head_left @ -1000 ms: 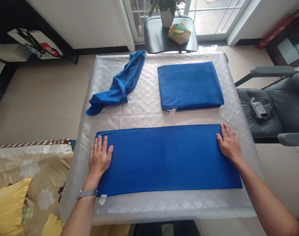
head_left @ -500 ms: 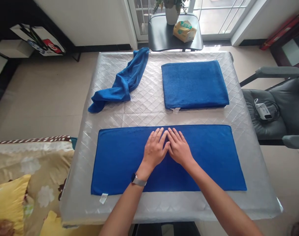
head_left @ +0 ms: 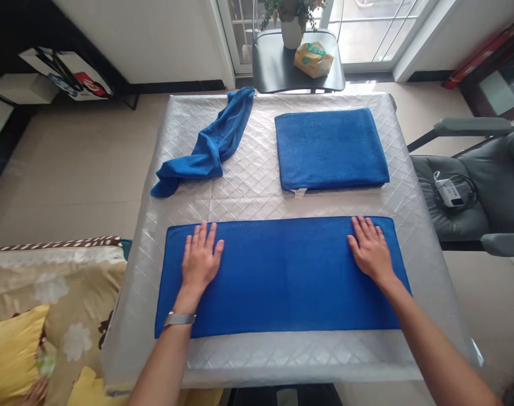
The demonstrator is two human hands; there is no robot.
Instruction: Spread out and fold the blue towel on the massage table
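Note:
A blue towel (head_left: 282, 276) lies flat in a long rectangle near the front of the table. My left hand (head_left: 201, 256) rests palm down on its left part, fingers outstretched, with a watch band on the wrist. On the towel's right part, my right hand (head_left: 370, 248) also lies flat with its fingers stretched out. Neither hand grips anything. Behind, to the right, sits a folded blue towel (head_left: 330, 149) with a white tag at its front edge. A crumpled blue towel (head_left: 210, 149) stretches diagonally across the back left.
The table (head_left: 248, 197) wears a silvery quilted cover. Beyond its back edge, a dark chair (head_left: 273, 70) bears a potted plant (head_left: 293, 31) and a tissue pack (head_left: 313, 59). A grey armchair (head_left: 489, 186) holds a white device with a cable (head_left: 449, 192). At left is a bed (head_left: 70, 282).
My hands have slid apart from the towel's middle, the left one to the left and the right one to the right. The other towels have not moved.

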